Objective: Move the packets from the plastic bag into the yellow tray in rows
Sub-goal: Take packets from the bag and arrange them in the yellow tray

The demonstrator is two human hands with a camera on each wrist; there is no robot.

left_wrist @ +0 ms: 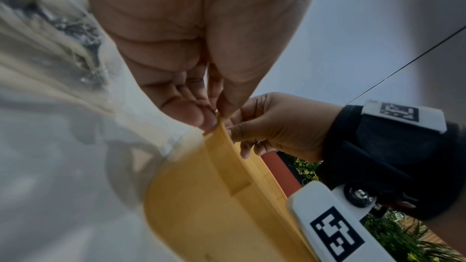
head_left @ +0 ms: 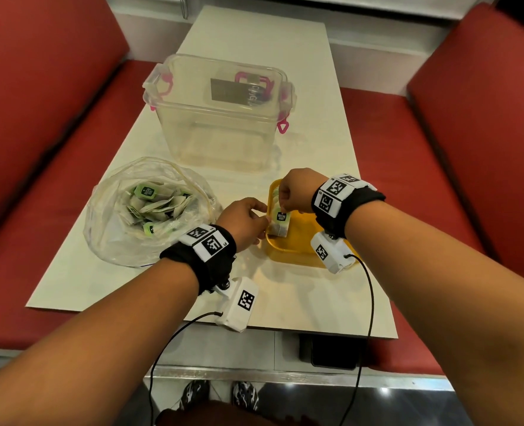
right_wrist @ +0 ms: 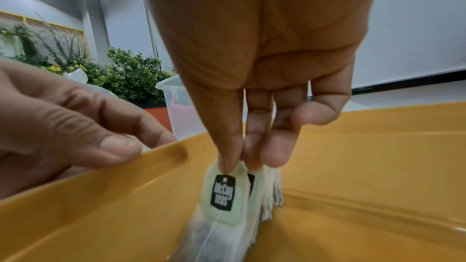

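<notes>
A yellow tray (head_left: 288,249) sits near the table's front, right of a clear plastic bag (head_left: 113,238) holding several tea packets (head_left: 153,204). My right hand (head_left: 288,196) pinches the top of an upright tea packet (head_left: 281,224) with a green tag, standing at the tray's left end against other packets (right_wrist: 271,192). In the right wrist view thumb and fingers (right_wrist: 228,158) grip that packet (right_wrist: 221,204). My left hand (head_left: 248,221) pinches the tray's left rim (left_wrist: 219,136), thumb on the rim's edge (right_wrist: 161,153).
A large clear lidded container (head_left: 220,112) with pink clasps stands behind the tray and bag on the cream table (head_left: 300,299). Red bench seats (head_left: 423,155) flank the table on both sides. Cables run from the wrist cameras toward me.
</notes>
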